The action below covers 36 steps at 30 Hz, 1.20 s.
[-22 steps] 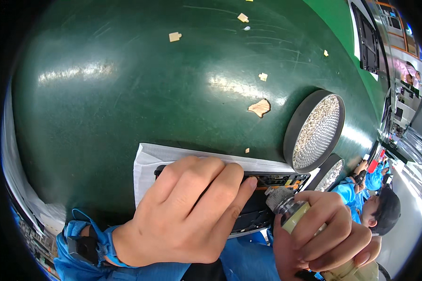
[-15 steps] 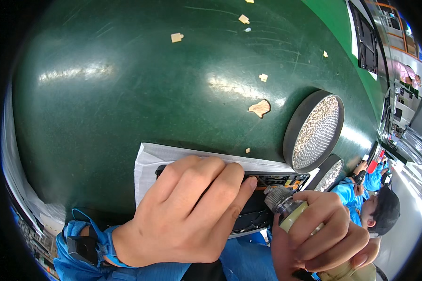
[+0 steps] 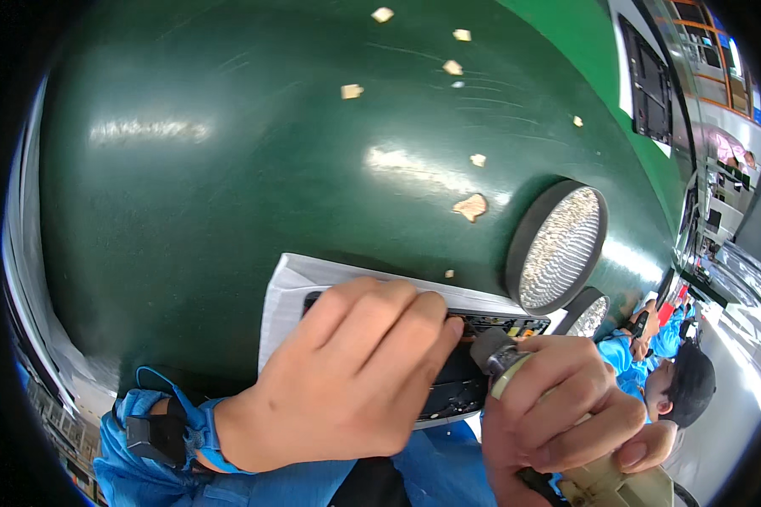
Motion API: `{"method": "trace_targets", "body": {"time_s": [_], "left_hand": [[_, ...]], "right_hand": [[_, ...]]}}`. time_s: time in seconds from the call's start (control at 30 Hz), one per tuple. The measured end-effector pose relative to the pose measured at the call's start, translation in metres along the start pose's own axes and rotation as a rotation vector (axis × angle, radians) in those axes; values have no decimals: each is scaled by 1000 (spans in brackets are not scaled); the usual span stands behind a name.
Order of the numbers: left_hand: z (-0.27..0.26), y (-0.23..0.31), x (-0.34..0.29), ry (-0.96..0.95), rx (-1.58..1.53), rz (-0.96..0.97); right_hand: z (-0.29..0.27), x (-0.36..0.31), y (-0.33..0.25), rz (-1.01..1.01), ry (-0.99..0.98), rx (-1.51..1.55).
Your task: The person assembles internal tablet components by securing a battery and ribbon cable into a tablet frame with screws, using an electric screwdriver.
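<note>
A black electronic device with an exposed circuit board strip lies on a white sheet at the table's near edge. My left hand is closed over its left part, the thumb tip at the board; what lies beneath the fingers is hidden. In my right hand is an electric screwdriver with a grey knurled nose and a beige body, tilted so the nose points at the board beside my left thumb. Its bit cannot be made out.
Two round grey dishes, one nearer and one behind it, hold small metal parts. Several pale scraps and a brown piece lie on the green table. Another black panel is at the far right. A co-worker sits at right.
The view has shifted slightly, so the table things appear moved. The screwdriver's nose has swung a little up and left, closer to my left thumb. Both hands keep their hold.
</note>
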<state>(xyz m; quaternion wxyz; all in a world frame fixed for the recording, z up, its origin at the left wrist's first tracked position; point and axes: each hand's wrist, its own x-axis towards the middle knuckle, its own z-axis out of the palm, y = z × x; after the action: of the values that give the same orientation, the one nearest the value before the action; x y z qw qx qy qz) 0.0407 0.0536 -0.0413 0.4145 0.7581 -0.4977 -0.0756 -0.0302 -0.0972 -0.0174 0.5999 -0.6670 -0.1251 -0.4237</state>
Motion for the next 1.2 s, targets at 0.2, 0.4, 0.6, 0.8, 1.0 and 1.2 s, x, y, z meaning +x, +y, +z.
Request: {"method": "trace_targets", "body": {"time_s": [0.2,0.4,0.6,0.8,1.0,1.2], "left_hand": [[-5,1,1,-20,44,34],[-1,2,3,-113,95,26],[3,-1,4,-75,135,75],[3,-1,4,-72,125,70],[-4,-3,2,-96,124,65],[-6,0,4,-142,99,38]], "right_hand": [[-42,10,-34,-10,212,-5],[-61,7,-8,-22,167,-118],[-68,7,-3,28,111,-96],[-71,8,-9,129,52,-46],[-61,8,-6,76,85,-121],[-67,6,-5,66,62,-74]]}}
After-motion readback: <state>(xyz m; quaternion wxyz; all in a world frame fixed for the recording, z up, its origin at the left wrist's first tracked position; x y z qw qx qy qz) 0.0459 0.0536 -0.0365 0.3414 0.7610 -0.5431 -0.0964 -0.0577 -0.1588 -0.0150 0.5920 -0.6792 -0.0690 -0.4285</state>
